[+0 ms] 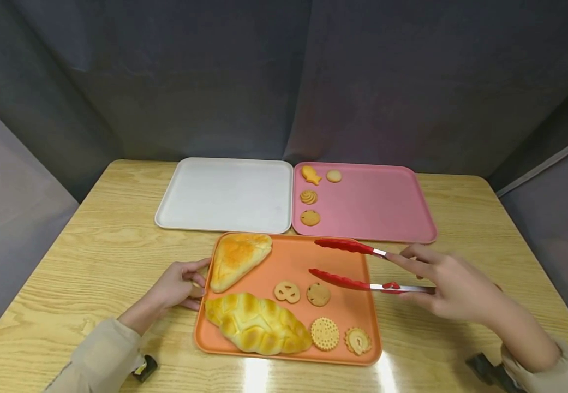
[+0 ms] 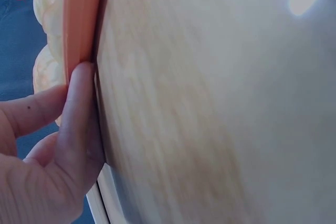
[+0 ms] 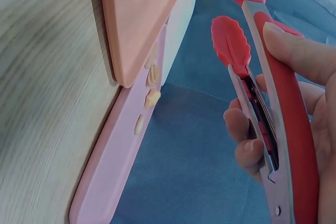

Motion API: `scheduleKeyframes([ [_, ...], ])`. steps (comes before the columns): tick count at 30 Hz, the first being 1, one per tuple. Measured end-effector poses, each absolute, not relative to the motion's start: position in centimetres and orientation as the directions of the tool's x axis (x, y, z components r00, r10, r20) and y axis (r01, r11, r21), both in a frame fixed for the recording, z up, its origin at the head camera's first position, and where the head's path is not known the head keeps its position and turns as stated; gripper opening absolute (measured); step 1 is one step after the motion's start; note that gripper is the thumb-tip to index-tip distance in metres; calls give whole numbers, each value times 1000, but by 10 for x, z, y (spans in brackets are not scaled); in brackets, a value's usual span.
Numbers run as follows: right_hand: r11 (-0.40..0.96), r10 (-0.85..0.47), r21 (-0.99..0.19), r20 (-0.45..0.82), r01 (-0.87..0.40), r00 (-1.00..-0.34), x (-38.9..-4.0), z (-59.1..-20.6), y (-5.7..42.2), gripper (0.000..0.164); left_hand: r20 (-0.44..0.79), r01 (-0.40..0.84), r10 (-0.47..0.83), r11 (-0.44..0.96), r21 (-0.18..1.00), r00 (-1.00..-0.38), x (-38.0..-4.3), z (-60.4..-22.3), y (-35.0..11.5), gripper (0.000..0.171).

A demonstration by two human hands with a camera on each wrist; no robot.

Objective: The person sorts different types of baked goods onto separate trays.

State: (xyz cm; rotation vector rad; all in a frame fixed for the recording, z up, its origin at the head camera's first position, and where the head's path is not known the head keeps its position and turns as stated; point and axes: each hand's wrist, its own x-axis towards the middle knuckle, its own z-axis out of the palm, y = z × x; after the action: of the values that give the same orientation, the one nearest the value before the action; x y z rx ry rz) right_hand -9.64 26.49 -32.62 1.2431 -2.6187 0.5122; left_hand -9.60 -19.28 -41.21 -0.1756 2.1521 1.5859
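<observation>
My right hand (image 1: 460,284) holds red-tipped metal tongs (image 1: 347,281), also close in the right wrist view. Their tips stand apart above the right part of the orange tray (image 1: 288,262), with nothing between them. At the tray's left edge, my left hand (image 1: 173,286) grips the rim between thumb and fingers. On this tray lie a triangular bread (image 1: 237,259), a braided loaf (image 1: 259,325), a pretzel-shaped cookie (image 1: 287,292), a chip cookie (image 1: 318,294), a round dotted biscuit (image 1: 324,334) and a scalloped cookie (image 1: 358,340).
Behind the orange tray are a white tray (image 1: 227,194) and, to its right, a pink tray (image 1: 372,202). Along the pink tray's left side sit a fish-shaped cracker (image 1: 310,174), a small round cookie (image 1: 334,176), a swirl cookie (image 1: 308,197) and another chip cookie (image 1: 310,218). Dark curtains surround the wooden table (image 1: 92,262).
</observation>
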Motion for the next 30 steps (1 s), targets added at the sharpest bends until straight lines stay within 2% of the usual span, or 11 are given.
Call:
scheduleKeyframes([
  [10,530,-761,-207,312,-823,-569,-93,-332,268,59,-426,-354,180,329,875,-887,-96,-410,-192,70],
  [14,504,-787,-222,281,-835,-549,-93,-336,271,49,-426,-355,181,325,877,-886,-95,-410,-192,70],
  [19,480,-810,-262,236,-838,-537,-93,-339,272,57,-428,-359,176,322,876,-886,-95,-409,-192,70],
  [30,486,-822,-265,185,-833,-538,-97,-351,271,58,-420,-349,186,323,880,-888,-95,-408,-192,69],
])
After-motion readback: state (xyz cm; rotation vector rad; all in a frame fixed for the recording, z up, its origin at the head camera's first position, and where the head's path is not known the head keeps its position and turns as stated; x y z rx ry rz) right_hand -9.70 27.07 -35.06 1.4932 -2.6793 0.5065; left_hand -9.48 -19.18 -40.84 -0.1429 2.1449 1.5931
